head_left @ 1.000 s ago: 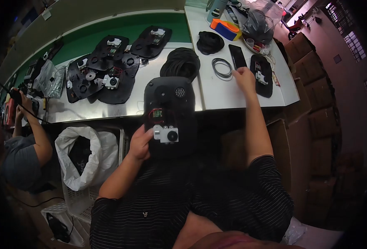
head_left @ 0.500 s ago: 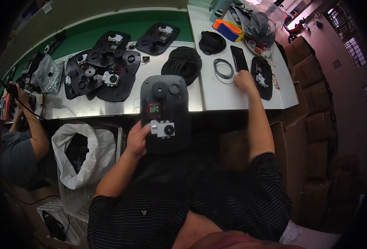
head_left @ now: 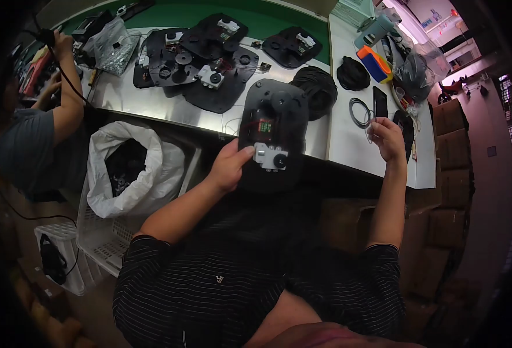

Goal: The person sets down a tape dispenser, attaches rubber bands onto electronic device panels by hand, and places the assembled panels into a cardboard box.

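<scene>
I look down on a surface (head_left: 348,152) running from 10 to 2 o'clock, glossy metal on its left, matt white on its right. Brown cardboard boxes (head_left: 456,139) pile up at 3 o'clock. At 9 o'clock a crumpled white sack (head_left: 175,168) gapes, its rim rolled back. Smooth, round-cornered black panels (head_left: 227,95) overlap at 11 o'clock.

The held panel (head_left: 286,129), likewise flat and rounded, is just off my centre toward 12 o'clock. My left hand (head_left: 228,167) grasps its left edge, thumb on the front. Behind it, at 1 o'clock, sits a ropy black bundle (head_left: 319,88). My right hand (head_left: 388,140) is between 2 and 3 o'clock, fingers drawn together at the rim of a thin grey coil (head_left: 352,112); I cannot tell whether they grip it. A boxy white block (head_left: 271,156) with a round dark lens sits near the left thumb.

The held panel's lower end melts into shadow, and its back hides most left fingers. The bundle is partly covered by it.
</scene>
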